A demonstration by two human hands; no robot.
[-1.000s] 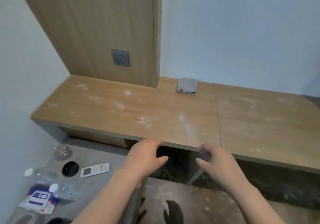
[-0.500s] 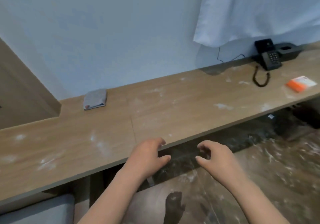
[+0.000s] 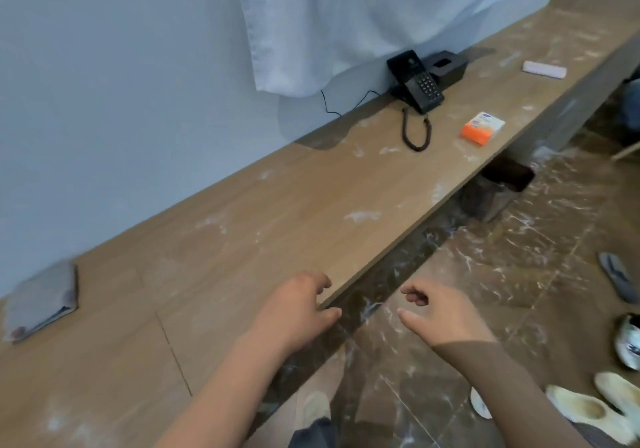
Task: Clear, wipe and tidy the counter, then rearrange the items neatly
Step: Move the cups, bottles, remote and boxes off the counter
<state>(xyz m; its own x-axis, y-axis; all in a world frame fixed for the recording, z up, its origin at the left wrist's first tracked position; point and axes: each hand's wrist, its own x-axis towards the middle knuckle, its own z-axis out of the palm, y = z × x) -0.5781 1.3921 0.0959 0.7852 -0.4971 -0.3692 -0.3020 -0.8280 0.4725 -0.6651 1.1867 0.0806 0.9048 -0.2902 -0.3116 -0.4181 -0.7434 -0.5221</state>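
Note:
A long wooden counter (image 3: 284, 212) streaked with white dust runs from lower left to upper right. A folded grey cloth (image 3: 41, 300) lies at its far left by the wall. Further along sit a black desk phone (image 3: 417, 82) with a coiled cord, an orange-and-white box (image 3: 482, 128) and a white bar-shaped item (image 3: 544, 68). My left hand (image 3: 298, 309) hovers over the counter's front edge, fingers loosely curled, holding nothing. Out in front of the counter, above the floor, my right hand (image 3: 440, 314) is also loosely curled and empty.
A white sheet (image 3: 363, 14) hangs on the wall above the phone. A dark bin (image 3: 498, 191) stands under the counter. Slippers (image 3: 585, 409) and a grey sandal (image 3: 620, 281) lie on the dusty marble floor at the right.
The view has swung right along the counter: the cloth slid to the far left, the phone and orange box came nearer the middle. Both hands stay empty in front of me.

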